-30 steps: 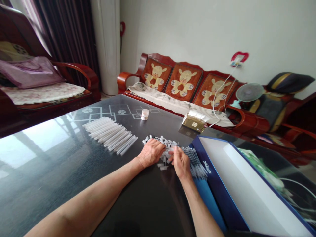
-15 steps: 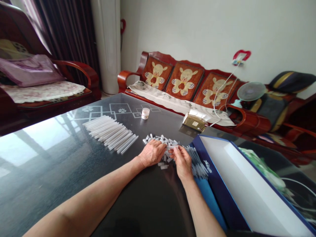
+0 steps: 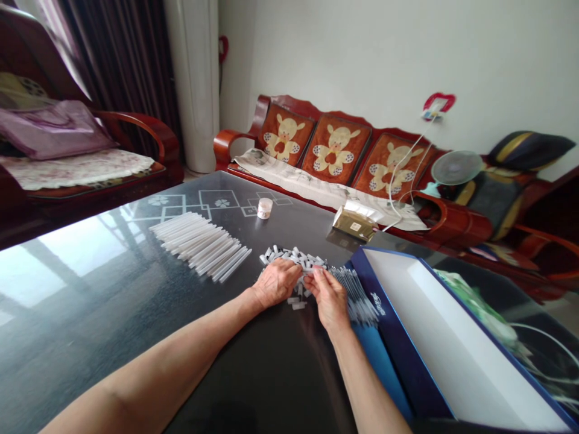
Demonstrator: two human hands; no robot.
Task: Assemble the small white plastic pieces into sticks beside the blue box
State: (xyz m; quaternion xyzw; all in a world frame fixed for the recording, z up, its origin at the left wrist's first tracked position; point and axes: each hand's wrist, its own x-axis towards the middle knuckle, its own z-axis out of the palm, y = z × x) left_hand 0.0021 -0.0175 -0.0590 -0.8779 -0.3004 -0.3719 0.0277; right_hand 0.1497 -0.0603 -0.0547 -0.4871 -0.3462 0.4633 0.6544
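The left hand (image 3: 275, 282) is laid flat, released, on a heap of short white tubes (image 3: 289, 256) mid-tabletop (image 3: 113, 343); the right hand (image 3: 331, 299) is pinched beside a blue box (image 3: 398, 349), its contents too small to tell.

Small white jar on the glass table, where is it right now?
In the head view, the small white jar stands on the far part of the dark glass tabletop, right of the fanned row of long clear tubes and left of the gold packet.

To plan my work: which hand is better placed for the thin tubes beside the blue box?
Right hand, probably: it is beside the tubes; the left hand rests farther away on the white pieces.
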